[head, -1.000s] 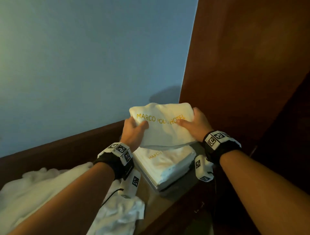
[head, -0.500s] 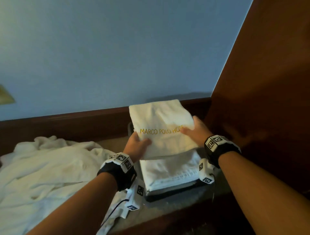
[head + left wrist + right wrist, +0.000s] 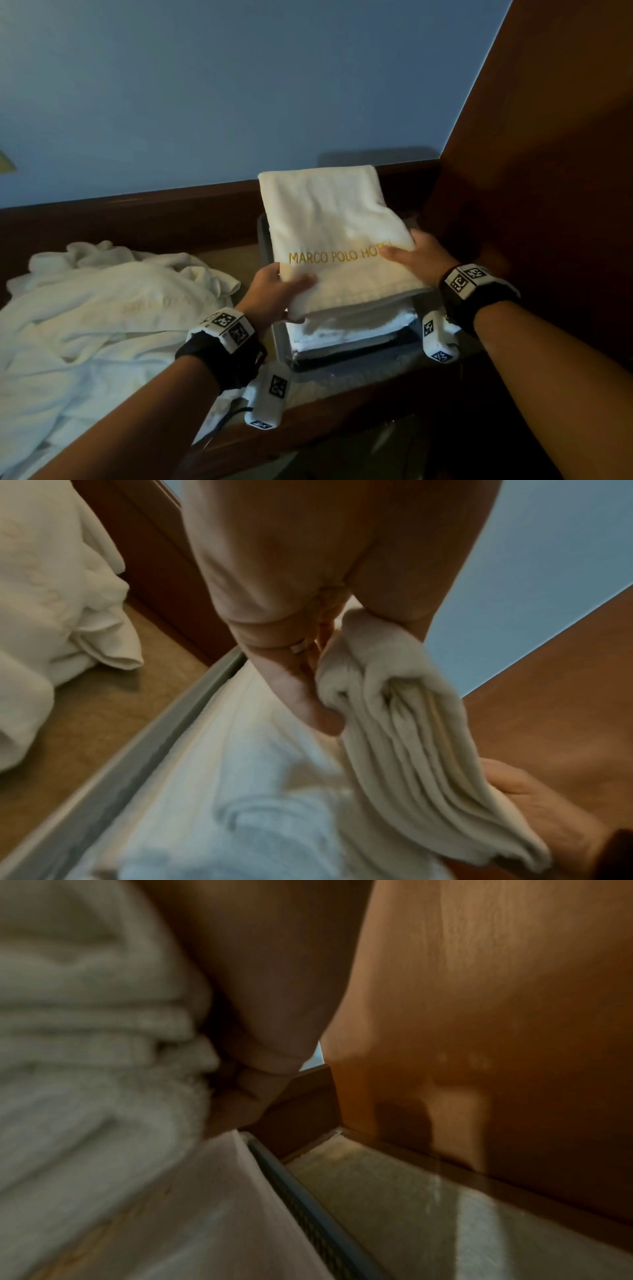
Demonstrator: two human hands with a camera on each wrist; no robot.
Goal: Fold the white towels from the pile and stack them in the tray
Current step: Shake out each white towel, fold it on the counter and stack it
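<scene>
The folded towel (image 3: 329, 233) gripped between the left hand (image 3: 270, 294) and the right hand (image 3: 419, 257) is thick matt terry cloth, nubby, with gold stitched lettering. Under it, the stacked towels (image 3: 352, 329) show the same soft pile. The tray (image 3: 318, 1199) below the right hand looks like dark metal mesh. Left of the left hand, the pile (image 3: 102, 308) is rumpled cloth. The table (image 3: 462, 1218) by the right hand is smooth and glossy; the panel (image 3: 548, 171) beyond it is polished wood.
</scene>
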